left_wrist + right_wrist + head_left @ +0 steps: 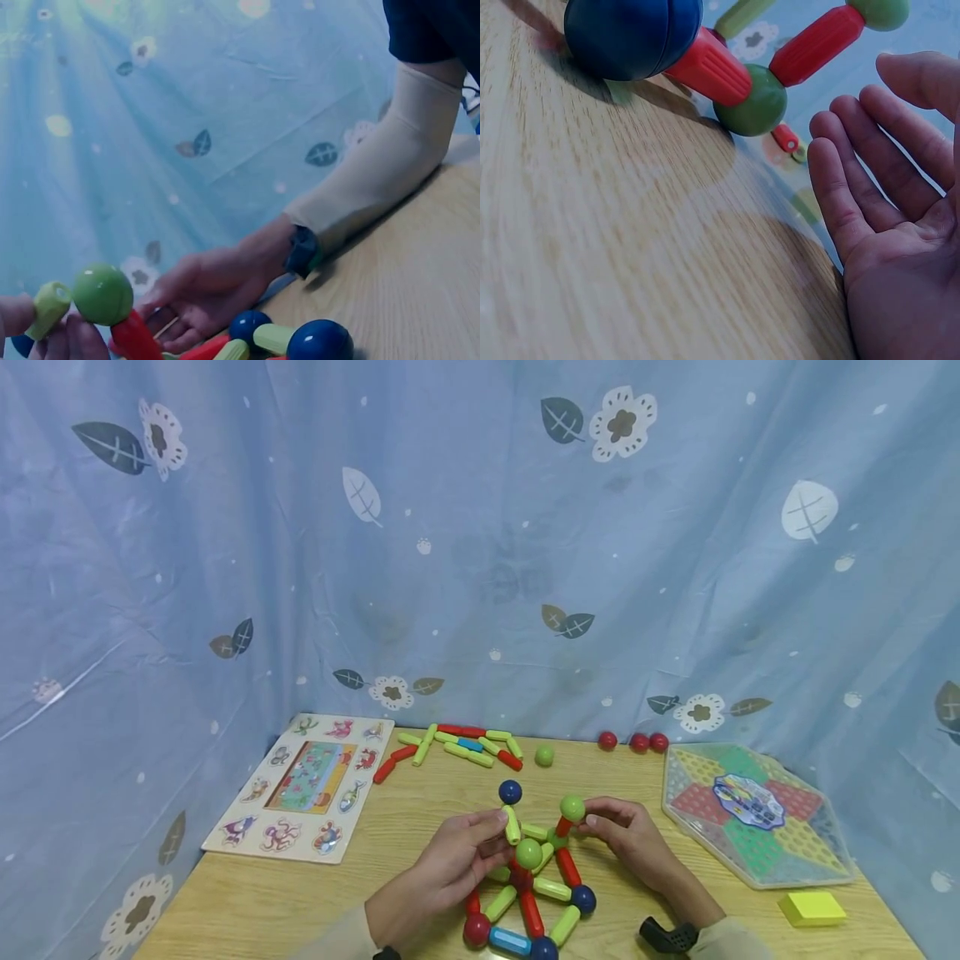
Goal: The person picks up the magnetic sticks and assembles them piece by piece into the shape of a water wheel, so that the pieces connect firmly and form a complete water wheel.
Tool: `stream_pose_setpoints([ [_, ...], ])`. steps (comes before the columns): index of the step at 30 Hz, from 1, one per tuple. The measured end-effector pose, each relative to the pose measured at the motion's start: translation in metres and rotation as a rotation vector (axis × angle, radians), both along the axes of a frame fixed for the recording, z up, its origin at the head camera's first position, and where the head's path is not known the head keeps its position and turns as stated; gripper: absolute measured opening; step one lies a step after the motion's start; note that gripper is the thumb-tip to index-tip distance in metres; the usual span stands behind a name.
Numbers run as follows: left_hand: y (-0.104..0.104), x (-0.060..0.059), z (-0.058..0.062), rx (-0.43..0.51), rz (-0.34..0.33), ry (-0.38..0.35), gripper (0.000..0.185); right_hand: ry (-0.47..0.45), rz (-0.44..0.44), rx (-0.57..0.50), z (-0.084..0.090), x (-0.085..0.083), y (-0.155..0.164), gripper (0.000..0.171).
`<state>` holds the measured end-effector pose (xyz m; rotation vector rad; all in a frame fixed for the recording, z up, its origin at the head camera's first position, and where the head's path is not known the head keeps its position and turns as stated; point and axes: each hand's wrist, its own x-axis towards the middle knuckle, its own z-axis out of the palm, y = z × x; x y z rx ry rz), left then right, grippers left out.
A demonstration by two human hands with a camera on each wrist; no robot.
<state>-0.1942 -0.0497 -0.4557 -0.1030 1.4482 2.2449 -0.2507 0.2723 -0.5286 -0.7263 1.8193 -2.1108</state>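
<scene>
A structure of magnetic rods and balls [536, 885] stands on the wooden table [262, 902] near its front edge. My left hand [497, 828] pinches an upright yellow-green rod [512, 825] with a dark blue ball [510, 792] on top; the left wrist view shows that rod [49, 307] beside a green ball [103, 294]. My right hand [594, 821] rests with its fingers relaxed next to the raised green ball [572, 808] on a red rod [563, 827]. The right wrist view shows the right hand [885, 187] with straight fingers holding nothing, apart from a red rod [709, 71].
A picture puzzle board [300, 785] lies at the back left. Loose rods [465, 743], a green ball [544, 757] and three red balls [637, 742] sit by the blue curtain. On the right lie a hexagonal board game [753, 814] and a yellow block [812, 907].
</scene>
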Motion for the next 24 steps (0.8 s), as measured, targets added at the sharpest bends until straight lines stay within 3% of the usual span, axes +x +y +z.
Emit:
stream_pose_setpoints([
  [4,0.004,0.000,-0.001,0.023,0.002,-0.018,0.043,0.003,-0.001,0.000,-0.001,0.000,0.000,0.030],
  [12,0.014,0.000,-0.001,0.008,0.074,-0.030,0.047,0.005,-0.013,0.011,-0.001,-0.001,0.000,0.029],
  [20,0.018,-0.003,-0.003,-0.017,0.040,-0.055,0.034,0.004,-0.011,0.014,-0.001,-0.001,0.001,0.029],
  [24,0.018,-0.005,-0.004,-0.008,0.050,-0.055,0.037,0.004,-0.016,0.023,0.000,0.000,0.000,0.029],
])
